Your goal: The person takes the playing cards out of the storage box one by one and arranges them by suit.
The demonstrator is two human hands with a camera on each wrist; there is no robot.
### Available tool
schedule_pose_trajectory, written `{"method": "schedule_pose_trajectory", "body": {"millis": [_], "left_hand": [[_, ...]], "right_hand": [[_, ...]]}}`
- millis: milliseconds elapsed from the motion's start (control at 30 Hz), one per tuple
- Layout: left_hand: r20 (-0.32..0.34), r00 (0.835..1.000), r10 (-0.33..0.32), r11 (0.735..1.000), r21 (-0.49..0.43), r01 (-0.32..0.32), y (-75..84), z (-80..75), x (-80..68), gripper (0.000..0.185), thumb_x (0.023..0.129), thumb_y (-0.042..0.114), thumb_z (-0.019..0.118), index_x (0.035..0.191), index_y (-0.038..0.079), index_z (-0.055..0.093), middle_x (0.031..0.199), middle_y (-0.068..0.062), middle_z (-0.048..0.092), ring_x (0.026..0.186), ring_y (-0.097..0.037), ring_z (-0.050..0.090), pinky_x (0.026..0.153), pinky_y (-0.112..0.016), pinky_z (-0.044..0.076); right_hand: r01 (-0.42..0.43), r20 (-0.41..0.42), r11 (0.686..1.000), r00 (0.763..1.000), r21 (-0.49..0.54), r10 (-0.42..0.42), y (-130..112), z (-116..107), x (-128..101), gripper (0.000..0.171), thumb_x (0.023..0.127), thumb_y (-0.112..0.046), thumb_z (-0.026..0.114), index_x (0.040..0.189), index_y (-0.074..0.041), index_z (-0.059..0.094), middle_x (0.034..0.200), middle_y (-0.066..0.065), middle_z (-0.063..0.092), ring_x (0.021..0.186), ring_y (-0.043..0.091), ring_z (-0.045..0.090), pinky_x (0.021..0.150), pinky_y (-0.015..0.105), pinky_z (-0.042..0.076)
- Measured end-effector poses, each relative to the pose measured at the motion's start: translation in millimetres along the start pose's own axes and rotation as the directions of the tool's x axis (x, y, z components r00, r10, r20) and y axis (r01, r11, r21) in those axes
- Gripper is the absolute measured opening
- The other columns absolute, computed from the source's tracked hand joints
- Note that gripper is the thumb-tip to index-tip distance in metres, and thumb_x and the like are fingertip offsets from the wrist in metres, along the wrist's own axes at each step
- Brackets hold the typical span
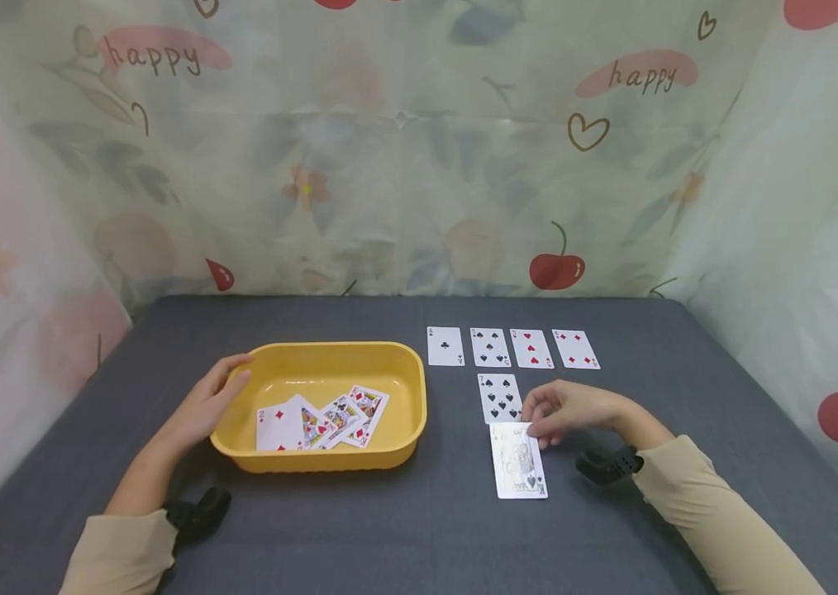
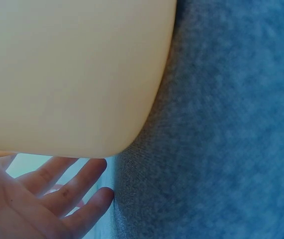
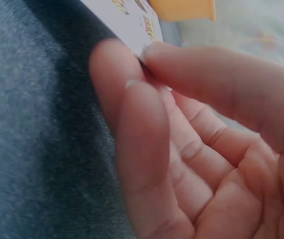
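**On the desk: a king pinched by its far edge**

Below the seven of spades (image 1: 500, 397), the king card (image 1: 518, 460) lies face up, long axis running away from the person. Right hand (image 1: 571, 411) pinches its far edge; left hand (image 1: 203, 406) rests relaxed against the yellow tray (image 1: 411, 413).

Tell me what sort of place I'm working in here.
Probably a makeshift tabletop recording booth: a grey felt-covered table, walled by a printed "happy" curtain, with a yellow tray and playing cards laid out.

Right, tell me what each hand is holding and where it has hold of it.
The right hand pinches the king card at its far edge. The left hand rests on the yellow tray's left rim, holding nothing.
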State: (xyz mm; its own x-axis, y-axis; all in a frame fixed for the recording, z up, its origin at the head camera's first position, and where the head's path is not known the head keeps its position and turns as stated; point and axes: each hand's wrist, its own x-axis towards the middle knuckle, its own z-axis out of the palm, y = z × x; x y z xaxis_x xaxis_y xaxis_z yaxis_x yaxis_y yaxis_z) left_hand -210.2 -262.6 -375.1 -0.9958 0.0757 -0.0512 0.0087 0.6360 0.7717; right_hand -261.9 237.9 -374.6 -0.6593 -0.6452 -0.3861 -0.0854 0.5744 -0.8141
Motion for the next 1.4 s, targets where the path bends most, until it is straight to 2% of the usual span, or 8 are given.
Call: {"method": "schedule_pose_trajectory", "body": {"millis": [533,733,1000,1233,1400], "left_hand": [[0.004,1.0,0.016,1.0,-0.003,-0.016,-0.6,-0.1,-0.2,0.061,0.1,0.045,0.03,0.145,0.006,0.022,0.148,-0.027,0.023,0.127,-0.042,0.033,0.105,-0.061,0.027],[0.005,1.0,0.016,1.0,0.001,-0.016,-0.4,-0.2,-0.7,0.061,0.1,0.045,0.03,0.145,0.006,0.022,0.148,-0.027,0.023,0.126,-0.042,0.034,0.104,-0.061,0.028],[0.008,1.0,0.008,1.0,0.0,-0.008,0.3,-0.2,-0.9,0.061,0.1,0.046,0.03,0.146,0.006,0.022,0.149,-0.027,0.022,0.127,-0.042,0.033,0.105,-0.061,0.028],[0.008,1.0,0.007,1.0,-0.003,-0.007,0.6,-0.3,-1.1,0.061,0.1,0.046,0.03,0.146,0.006,0.022,0.149,-0.027,0.021,0.127,-0.042,0.033,0.104,-0.061,0.028],[0.007,1.0,0.008,1.0,-0.006,-0.007,1.6,0.0,-1.1,0.062,0.1,0.046,0.03,0.146,0.005,0.022,0.149,-0.027,0.021,0.129,-0.042,0.031,0.105,-0.061,0.027]], "right_hand": [[0.014,-0.071,0.997,0.997,-0.071,-0.019,-3,9,-2,0.02,0.083,-0.01,0.068,0.093,0.005,0.06,0.075,0.001,0.063,0.068,0.009,0.061,0.061,0.021,0.052],[0.008,-0.101,0.996,0.995,-0.083,-0.017,-3,9,-3,0.021,0.082,-0.01,0.068,0.095,0.005,0.062,0.078,0.002,0.064,0.07,0.01,0.06,0.062,0.023,0.053],[0.064,-0.117,0.996,0.991,-0.062,-0.071,-9,6,-1,0.027,0.087,-0.014,0.064,0.105,0.005,0.059,0.082,0.002,0.063,0.072,0.009,0.058,0.068,0.026,0.052],[0.137,-0.113,0.99,0.984,0.015,-0.135,-37,5,12,0.035,0.089,-0.015,0.062,0.113,0.009,0.054,0.084,0.0,0.062,0.074,0.008,0.059,0.075,0.03,0.052],[0.17,-0.09,0.985,0.981,-0.012,-0.171,-71,8,27,0.036,0.089,-0.018,0.063,0.115,0.006,0.054,0.089,0.004,0.062,0.077,0.014,0.059,0.079,0.035,0.052]]}}
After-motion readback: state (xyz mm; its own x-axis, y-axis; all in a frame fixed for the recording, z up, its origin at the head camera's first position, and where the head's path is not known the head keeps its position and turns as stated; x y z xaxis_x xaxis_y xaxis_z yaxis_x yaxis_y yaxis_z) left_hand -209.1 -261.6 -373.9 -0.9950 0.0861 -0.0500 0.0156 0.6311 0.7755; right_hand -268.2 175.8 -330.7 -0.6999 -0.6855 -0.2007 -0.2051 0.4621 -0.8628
